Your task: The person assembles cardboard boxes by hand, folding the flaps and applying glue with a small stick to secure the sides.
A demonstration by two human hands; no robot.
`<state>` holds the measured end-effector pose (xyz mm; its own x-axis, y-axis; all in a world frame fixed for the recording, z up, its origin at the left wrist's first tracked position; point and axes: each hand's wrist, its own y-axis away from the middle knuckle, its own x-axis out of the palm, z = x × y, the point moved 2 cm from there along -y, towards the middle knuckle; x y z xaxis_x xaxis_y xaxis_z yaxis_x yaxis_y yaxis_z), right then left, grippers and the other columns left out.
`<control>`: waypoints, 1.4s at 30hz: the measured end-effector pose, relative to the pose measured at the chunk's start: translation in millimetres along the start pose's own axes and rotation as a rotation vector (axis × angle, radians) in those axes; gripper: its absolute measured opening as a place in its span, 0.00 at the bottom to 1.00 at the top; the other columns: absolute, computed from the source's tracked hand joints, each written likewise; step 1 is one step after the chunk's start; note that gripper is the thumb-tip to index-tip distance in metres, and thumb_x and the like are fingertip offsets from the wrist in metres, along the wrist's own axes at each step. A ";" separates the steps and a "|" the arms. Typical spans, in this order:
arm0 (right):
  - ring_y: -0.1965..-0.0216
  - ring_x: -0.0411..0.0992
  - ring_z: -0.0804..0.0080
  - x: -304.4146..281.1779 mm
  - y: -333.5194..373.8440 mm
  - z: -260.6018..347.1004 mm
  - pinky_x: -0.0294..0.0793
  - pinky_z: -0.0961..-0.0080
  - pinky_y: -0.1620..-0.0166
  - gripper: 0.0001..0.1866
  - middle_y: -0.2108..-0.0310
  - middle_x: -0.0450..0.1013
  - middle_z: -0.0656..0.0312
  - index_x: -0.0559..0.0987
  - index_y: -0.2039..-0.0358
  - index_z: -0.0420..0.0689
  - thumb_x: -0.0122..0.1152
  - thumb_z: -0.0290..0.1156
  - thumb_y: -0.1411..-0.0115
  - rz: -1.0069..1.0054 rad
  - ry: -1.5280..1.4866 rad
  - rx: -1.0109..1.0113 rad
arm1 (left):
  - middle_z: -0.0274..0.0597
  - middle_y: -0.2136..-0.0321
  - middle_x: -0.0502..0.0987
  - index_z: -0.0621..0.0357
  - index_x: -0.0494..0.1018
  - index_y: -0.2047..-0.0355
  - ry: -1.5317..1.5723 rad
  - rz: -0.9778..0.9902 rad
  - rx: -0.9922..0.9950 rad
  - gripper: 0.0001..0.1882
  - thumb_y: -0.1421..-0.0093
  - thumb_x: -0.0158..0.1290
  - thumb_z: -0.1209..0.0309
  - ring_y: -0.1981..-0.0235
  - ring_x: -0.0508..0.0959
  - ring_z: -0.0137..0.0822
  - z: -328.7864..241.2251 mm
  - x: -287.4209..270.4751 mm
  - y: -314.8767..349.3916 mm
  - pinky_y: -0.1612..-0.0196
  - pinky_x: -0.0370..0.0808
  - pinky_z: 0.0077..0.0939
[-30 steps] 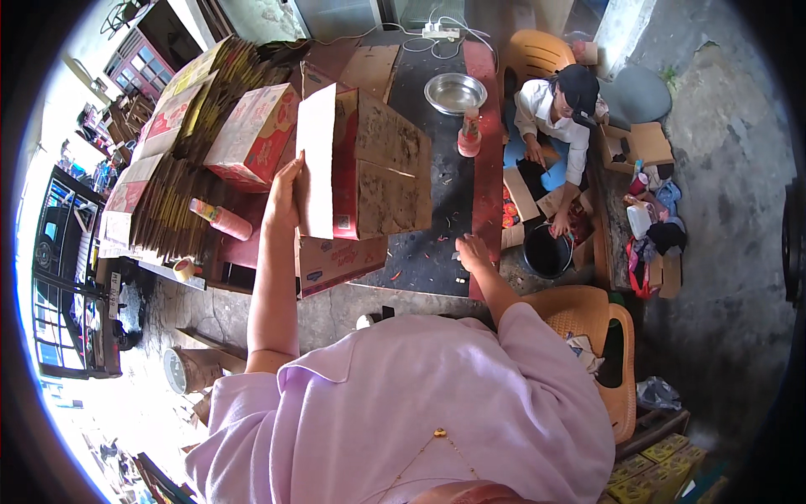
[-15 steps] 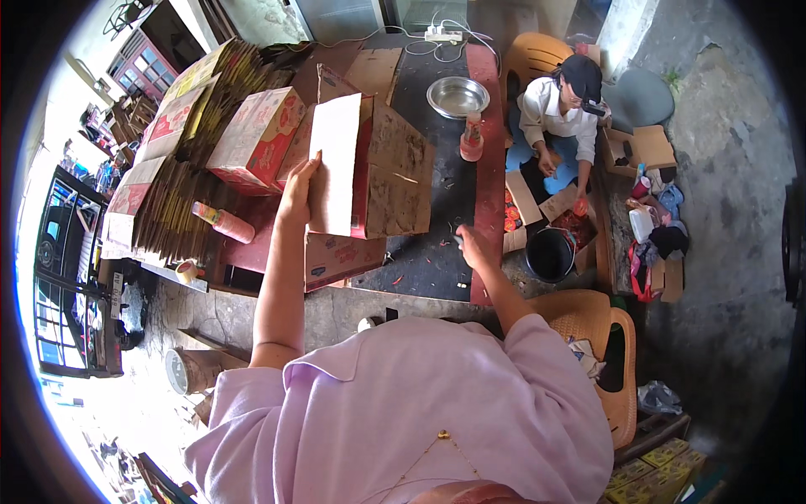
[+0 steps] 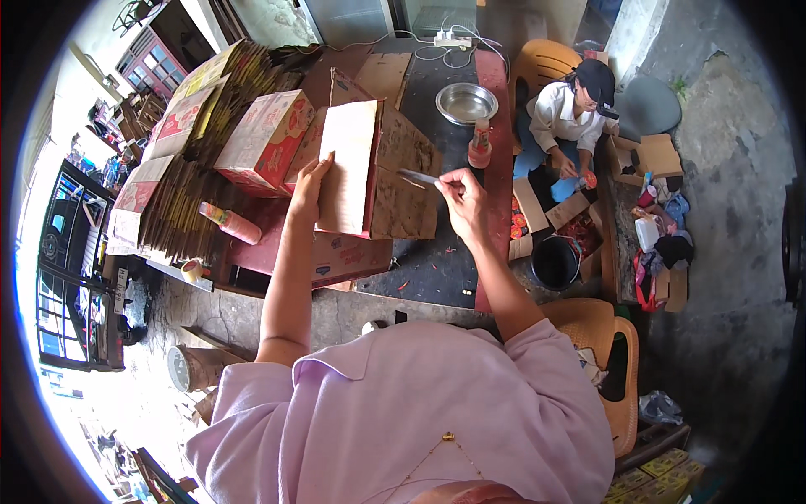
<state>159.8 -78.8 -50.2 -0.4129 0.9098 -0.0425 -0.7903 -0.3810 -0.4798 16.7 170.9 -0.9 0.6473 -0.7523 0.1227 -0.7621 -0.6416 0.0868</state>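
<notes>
A cardboard box [image 3: 406,195] is propped up at the middle of the table, its pale flap [image 3: 348,168] facing me. My left hand [image 3: 309,190] is closed on the left edge of that flap, thumb on the pale face. In my right hand [image 3: 464,203] is a slim grey knife [image 3: 418,176], pinched near its end. Its blade points left, in front of the box's brown side; I cannot tell whether it touches the cardboard. Beneath the propped box lies another red-printed box [image 3: 353,258].
Left stand a closed red-and-white box [image 3: 264,139], stacked flattened cartons [image 3: 159,197] and a pink bottle [image 3: 231,223]. A metal bowl [image 3: 467,103] and red bottle [image 3: 479,144] sit to the right. Beyond the table's right edge, another person [image 3: 564,126] works near a black bucket [image 3: 555,263].
My right hand has risen from the table's near right side up to the box, bringing the knife into clear view. My left hand keeps its hold on the flap.
</notes>
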 end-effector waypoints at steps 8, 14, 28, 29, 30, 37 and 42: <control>0.73 0.70 0.79 25.6 -14.6 11.3 0.70 0.81 0.69 0.05 0.72 0.73 0.63 0.73 0.69 0.40 0.61 0.21 0.45 -0.002 -0.112 -0.116 | 0.38 0.65 0.77 0.65 0.72 0.58 0.000 -0.013 0.007 0.18 0.40 0.51 0.61 0.66 0.75 0.26 -3.9 4.9 5.3 0.62 0.70 0.20; 0.72 0.70 0.61 22.3 -16.6 16.9 0.69 0.69 0.67 0.08 0.73 0.72 0.58 0.76 0.69 0.43 0.62 0.20 0.52 0.103 0.221 -0.329 | 0.39 0.63 0.77 0.66 0.71 0.55 -0.013 -0.022 -0.021 0.20 0.39 0.50 0.61 0.64 0.75 0.27 -2.9 0.4 7.0 0.60 0.70 0.21; 0.69 0.70 0.60 25.0 -15.7 26.8 0.69 0.67 0.63 0.07 0.75 0.70 0.60 0.75 0.71 0.44 0.61 0.20 0.51 0.082 0.314 -0.439 | 0.39 0.62 0.76 0.65 0.71 0.54 -0.019 -0.015 -0.032 0.20 0.40 0.51 0.60 0.63 0.75 0.28 -0.9 -0.1 5.0 0.59 0.70 0.21; 0.69 0.70 0.59 24.4 -15.3 25.6 0.69 0.67 0.63 0.07 0.75 0.70 0.60 0.75 0.71 0.44 0.61 0.20 0.51 0.082 0.318 -0.444 | 0.39 0.62 0.76 0.65 0.71 0.54 -0.014 -0.017 -0.041 0.20 0.40 0.51 0.61 0.63 0.75 0.28 -0.9 0.2 5.2 0.59 0.70 0.21; 0.69 0.69 0.58 24.1 -15.5 24.1 0.69 0.66 0.63 0.07 0.75 0.69 0.60 0.75 0.71 0.44 0.61 0.20 0.51 0.080 0.321 -0.450 | 0.39 0.62 0.76 0.65 0.71 0.54 -0.010 -0.019 -0.048 0.20 0.40 0.51 0.61 0.63 0.75 0.28 -1.7 0.4 5.2 0.59 0.70 0.21; 0.70 0.70 0.74 23.5 -9.0 1.9 0.70 0.76 0.64 0.06 0.75 0.71 0.63 0.75 0.69 0.40 0.61 0.21 0.48 0.214 -0.068 0.043 | 0.39 0.64 0.77 0.65 0.72 0.56 0.010 -0.031 -0.021 0.20 0.40 0.51 0.61 0.65 0.75 0.28 3.4 -1.7 3.4 0.60 0.70 0.21; 0.70 0.68 0.81 -6.2 13.0 -65.7 0.68 0.82 0.68 0.09 0.73 0.70 0.66 0.74 0.67 0.40 0.62 0.24 0.49 0.205 -0.147 0.447 | 0.39 0.64 0.77 0.66 0.72 0.56 0.024 -0.040 -0.014 0.20 0.40 0.51 0.61 0.65 0.75 0.28 3.1 0.9 3.9 0.60 0.70 0.21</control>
<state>181.8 -78.6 -113.8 -0.6134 0.7886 0.0425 -0.7896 -0.6114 -0.0512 14.4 167.2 -3.5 0.6770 -0.7220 0.1428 -0.7357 -0.6690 0.1058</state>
